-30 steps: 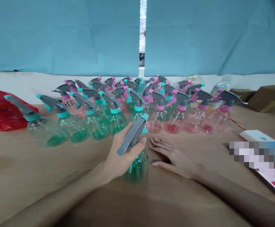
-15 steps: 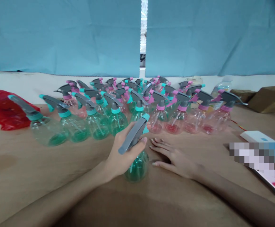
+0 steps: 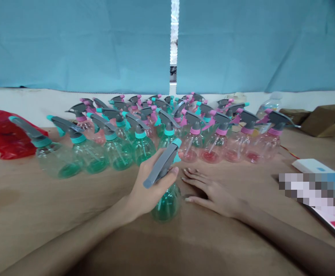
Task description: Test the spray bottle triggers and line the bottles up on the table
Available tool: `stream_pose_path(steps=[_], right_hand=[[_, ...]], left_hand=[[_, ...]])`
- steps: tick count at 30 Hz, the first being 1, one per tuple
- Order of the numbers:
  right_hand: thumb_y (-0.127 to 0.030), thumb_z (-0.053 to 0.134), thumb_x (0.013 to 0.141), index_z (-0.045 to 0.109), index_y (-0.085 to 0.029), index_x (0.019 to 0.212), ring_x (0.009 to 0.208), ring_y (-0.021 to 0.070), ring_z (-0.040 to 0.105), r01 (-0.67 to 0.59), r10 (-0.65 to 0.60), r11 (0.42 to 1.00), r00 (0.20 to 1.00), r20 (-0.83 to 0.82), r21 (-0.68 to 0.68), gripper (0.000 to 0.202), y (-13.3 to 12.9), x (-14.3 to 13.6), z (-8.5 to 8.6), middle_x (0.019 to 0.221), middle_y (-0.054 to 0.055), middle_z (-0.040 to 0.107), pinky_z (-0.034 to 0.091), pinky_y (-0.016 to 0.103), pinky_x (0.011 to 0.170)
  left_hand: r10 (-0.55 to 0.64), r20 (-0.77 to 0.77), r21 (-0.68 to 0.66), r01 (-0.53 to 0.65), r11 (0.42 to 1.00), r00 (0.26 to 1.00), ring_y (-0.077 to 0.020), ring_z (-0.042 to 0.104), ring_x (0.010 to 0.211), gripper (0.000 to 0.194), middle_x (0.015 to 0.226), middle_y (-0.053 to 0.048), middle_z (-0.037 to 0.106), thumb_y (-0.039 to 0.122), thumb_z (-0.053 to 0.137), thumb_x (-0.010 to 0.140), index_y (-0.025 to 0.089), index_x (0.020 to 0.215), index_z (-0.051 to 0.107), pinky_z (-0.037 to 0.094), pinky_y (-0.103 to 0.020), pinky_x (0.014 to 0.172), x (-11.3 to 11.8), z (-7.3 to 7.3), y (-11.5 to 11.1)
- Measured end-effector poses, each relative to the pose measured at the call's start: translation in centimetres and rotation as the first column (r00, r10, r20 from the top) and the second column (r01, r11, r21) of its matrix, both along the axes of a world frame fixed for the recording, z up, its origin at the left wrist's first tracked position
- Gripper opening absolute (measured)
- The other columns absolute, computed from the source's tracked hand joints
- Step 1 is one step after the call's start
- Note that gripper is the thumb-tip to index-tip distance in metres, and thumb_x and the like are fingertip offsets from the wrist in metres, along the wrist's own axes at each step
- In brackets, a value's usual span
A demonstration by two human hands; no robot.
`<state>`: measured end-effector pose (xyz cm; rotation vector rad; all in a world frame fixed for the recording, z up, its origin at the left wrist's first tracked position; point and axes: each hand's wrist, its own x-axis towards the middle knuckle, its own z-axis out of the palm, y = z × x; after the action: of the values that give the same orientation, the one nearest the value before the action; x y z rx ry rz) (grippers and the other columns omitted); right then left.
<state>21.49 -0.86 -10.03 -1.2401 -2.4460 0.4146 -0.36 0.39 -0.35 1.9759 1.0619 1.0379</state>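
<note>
My left hand point(image 3: 152, 184) is wrapped round the neck of a green spray bottle point(image 3: 166, 207) that stands on the wooden table. Its grey trigger head with a teal nozzle sticks up between thumb and fingers, and the hand hides the collar. To the right of this bottle, my right hand point(image 3: 210, 189) lies flat on the tabletop, fingers stretched out and holding nothing. Just beyond both hands stands a front row of spray bottles: green ones with teal collars point(image 3: 119, 153) on the left, pink ones with pink collars point(image 3: 213, 147) on the right.
More spray bottles point(image 3: 135, 101) crowd behind the front row. A red plastic bag point(image 3: 12, 134) lies at the left. On the right are a white box-shaped device point(image 3: 314, 166), a flat blurred-out item point(image 3: 322, 203) and a brown cardboard box point(image 3: 325, 119). Blue cloth point(image 3: 78, 46) hangs behind.
</note>
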Motion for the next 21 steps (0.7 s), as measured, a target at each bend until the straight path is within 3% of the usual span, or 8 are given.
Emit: stream_pose_path(steps=[10,18,21], right_hand=[[-0.056,0.046,0.088,0.041,-0.017,0.139,0.139,0.0239,0.026,0.002,-0.002,1.0,1.0,0.006,0.013,0.064,0.1,0.0,-0.3,0.149,0.007,0.033,0.024,0.047,0.114],[-0.055,0.047,0.088,0.043,-0.018,0.138,0.139,0.0241,0.027,-0.009,0.01,1.0,1.0,-0.02,0.017,0.062,0.1,0.1,-0.3,0.148,0.008,0.035,0.026,0.048,0.113],[-0.055,0.047,0.088,0.043,-0.019,0.138,0.138,0.024,0.028,-0.008,0.009,1.0,1.0,-0.022,0.009,0.062,0.1,0.0,-0.2,0.148,0.008,0.035,0.026,0.047,0.113]], left_hand=[[-0.028,0.025,-0.023,0.028,0.999,0.999,-0.0167,0.054,0.068,0.008,0.075,0.002,0.056,0.03,0.053,0.08,0.025,0.085,0.051,0.042,-0.029,0.062,-0.1,0.2,0.1],[-0.062,-0.013,-0.051,0.061,0.997,0.998,-0.0121,0.039,0.055,0.011,0.063,0.005,0.044,0.031,0.052,0.08,0.022,0.076,0.047,0.035,-0.027,0.056,-0.3,1.2,-0.1],[-0.082,-0.016,-0.043,0.081,0.996,0.997,-0.0142,0.047,0.063,0.009,0.07,0.003,0.051,0.03,0.051,0.081,0.021,0.077,0.051,0.038,-0.028,0.061,-0.3,1.5,-0.1]])
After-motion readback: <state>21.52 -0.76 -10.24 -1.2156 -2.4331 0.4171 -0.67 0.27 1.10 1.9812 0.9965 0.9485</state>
